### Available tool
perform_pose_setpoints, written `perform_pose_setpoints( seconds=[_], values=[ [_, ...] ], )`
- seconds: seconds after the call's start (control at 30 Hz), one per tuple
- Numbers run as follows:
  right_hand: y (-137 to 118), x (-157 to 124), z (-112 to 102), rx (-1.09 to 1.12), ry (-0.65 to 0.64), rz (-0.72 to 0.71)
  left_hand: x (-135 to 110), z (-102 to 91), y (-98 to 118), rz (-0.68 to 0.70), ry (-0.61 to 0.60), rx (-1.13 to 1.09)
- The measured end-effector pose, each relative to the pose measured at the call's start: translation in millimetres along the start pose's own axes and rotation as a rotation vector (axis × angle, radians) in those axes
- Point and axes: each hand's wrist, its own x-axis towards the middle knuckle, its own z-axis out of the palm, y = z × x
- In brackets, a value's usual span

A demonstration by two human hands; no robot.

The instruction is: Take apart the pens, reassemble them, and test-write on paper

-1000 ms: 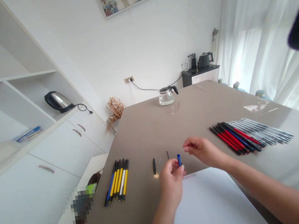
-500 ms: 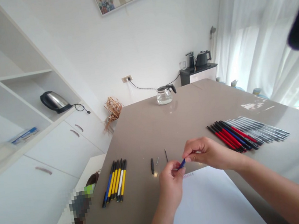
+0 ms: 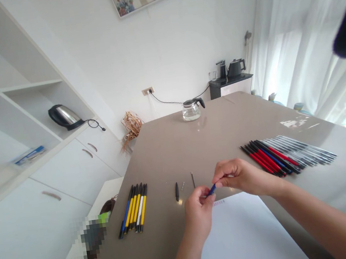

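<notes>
A blue pen barrel (image 3: pixel 211 190) is pinched between my two hands above the top edge of a white paper sheet (image 3: pixel 246 235). The fingers of my left hand (image 3: pixel 200 209) are closed on its lower end. My right hand (image 3: pixel 236 176) grips the upper end with thumb and fingertips, hiding that tip. On the table left of my hands lie a black pen tip section (image 3: pixel 177 192), a small spring (image 3: pixel 182 186) and a thin dark refill (image 3: pixel 193 180), partly behind my left hand.
Yellow, blue and white pens (image 3: pixel 135 207) lie in a row at the left. To the right are red, black and blue pens (image 3: pixel 265 159) beside several clear ones (image 3: pixel 301 150). A glass pot (image 3: pixel 191 110) stands at the far end of the table (image 3: pixel 162 148).
Both hands keep their grip on the blue barrel, almost unmoved. The whole view has shifted very slightly.
</notes>
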Motion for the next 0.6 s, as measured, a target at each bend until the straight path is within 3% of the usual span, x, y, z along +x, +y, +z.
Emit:
perform_pose_setpoints(
  seconds=[0.23,0.6],
  values=[
    [6.8,1.7,1.5,0.075,0.024,0.017,-0.1,-0.4,-2.3,0.011,-0.001,0.013],
    [-0.6,-0.5,-0.5,-0.035,0.003,-0.016,0.7,-1.1,-1.7,0.014,0.003,0.051]
  ],
)
